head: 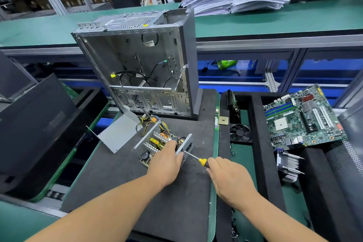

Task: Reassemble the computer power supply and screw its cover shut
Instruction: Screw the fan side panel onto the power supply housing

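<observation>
Power supply [157,143] lies open on dark mat [121,173], steadied by left hand [166,163] curled over near edge. Cover [119,133] lies off, just beside. Screwdriver [193,156] clamped in right hand [229,179], tip set against side wall. Risks judged: tip slipped off screw, wires pinched under cover.
</observation>
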